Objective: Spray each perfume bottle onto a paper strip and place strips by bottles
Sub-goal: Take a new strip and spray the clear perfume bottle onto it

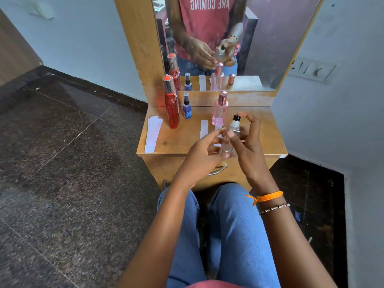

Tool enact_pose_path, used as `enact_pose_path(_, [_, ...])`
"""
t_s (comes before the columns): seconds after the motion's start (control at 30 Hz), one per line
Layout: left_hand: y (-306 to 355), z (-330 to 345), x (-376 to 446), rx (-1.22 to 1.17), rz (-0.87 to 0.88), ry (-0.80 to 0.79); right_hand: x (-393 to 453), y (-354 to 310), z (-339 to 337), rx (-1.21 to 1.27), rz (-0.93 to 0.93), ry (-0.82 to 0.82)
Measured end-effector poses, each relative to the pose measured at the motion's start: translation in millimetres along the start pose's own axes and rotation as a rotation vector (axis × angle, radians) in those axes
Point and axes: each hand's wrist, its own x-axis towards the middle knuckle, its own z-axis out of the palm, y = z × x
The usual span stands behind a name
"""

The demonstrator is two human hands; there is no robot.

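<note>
The right hand [247,142] gripped a clear glass spray bottle with a white collar and black nozzle [231,138], its fingers [252,121] curled round the bottle's far side and the thumb pressed against the near side. The forefinger arched over the nozzle. The bottle was held tilted, above the front part of the wooden surface [176,140]. The left hand [204,150] sat just beside the bottle on its left, its fingers extended and loosely relaxed toward the glass; whether they touched the bottle or held a strip could not be determined.

On the surface, three bottles stood upright near the mirror [259,38]: a tall red bottle with a silver cap [172,104] at the left, a small blue bottle with a black sprayer [187,108] just beside it, and a pink square bottle with a rose-gold cap [220,110] further right. One white paper strip [204,129] lay between the blue and pink bottles, in front of them. A second strip [218,127] lay in front of the pink bottle, partly hidden by the hands. A stack of white paper strips [153,134] lay at the left edge of the surface, left of the red bottle.
</note>
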Motion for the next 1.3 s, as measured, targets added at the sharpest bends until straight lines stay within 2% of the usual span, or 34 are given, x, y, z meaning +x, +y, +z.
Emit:
enact_pose_path(0.1, [-3.6, -1.5, 3.7, 0.065, 0.017, 0.146, 3.5, -2.6, -8.8, -0.014, -0.031, -0.031])
enact_pose_path(0.17, [-7.8, -3.1, 3.9, 0.063, 0.010, 0.184, 9.7, -1.4, -19.6, -0.052, -0.059, 0.026])
enact_pose_path(0.27, [-9.4, -5.2, 2.4, 0.048, -0.003, 0.214, 20.2, 12.0, -38.1, -0.423, -0.107, 0.092])
enact_pose_path(0.33, [-7.5, -5.2, 1.7, 0.025, -0.008, 0.232, 24.4, 24.1, -44.0, -0.641, -0.028, 0.024])
enact_pose_path(0.4, [-6.9, -4.4, 1.4, 0.034, -0.007, 0.235, 26.5, 30.6, -43.6, -0.714, 0.046, -0.071])
enact_pose_path(0.53, [-6.8, -2.7, -0.1, 0.047, -0.007, 0.240, 32.9, 20.9, -39.2, -0.636, 0.015, -0.042])
enact_pose_path(0.63, [-7.1, -3.2, 0.3, 0.070, 0.004, 0.251, 38.6, -6.7, -36.8, -0.327, -0.051, 0.041])
enact_pose_path(0.7, [-7.0, -3.3, 0.5, 0.080, 0.011, 0.251, 43.0, -25.7, -37.0, -0.205, -0.091, -0.007])
enact_pose_path(0.83, [-4.7, -3.8, 0.1, 0.074, 0.019, 0.243, 49.6, -46.7, -33.7, -0.442, -0.076, -0.274])
enact_pose_path(0.9, [-3.6, -4.8, -0.2, 0.079, 0.030, 0.243, 52.3, -49.8, -32.8, -0.488, -0.056, -0.316])
enact_pose_path(1.07, [-4.4, -6.3, -1.4, 0.087, 0.046, 0.254, 56.4, -56.6, -30.6, -0.595, -0.022, -0.286])
enact_pose_path(1.17, [-5.3, -6.1, -1.2, 0.090, 0.045, 0.250, 55.3, -58.5, -21.5, -0.891, -0.088, -0.219])
enact_pose_path(1.2, [-5.3, -6.3, -1.0, 0.088, 0.045, 0.252, 54.7, -61.6, -20.9, -0.910, -0.116, -0.196])
enact_pose_path(1.3, [-5.5, -9.5, -0.4, 0.090, 0.045, 0.273, 56.6, -69.9, -27.5, -0.751, -0.145, -0.216])
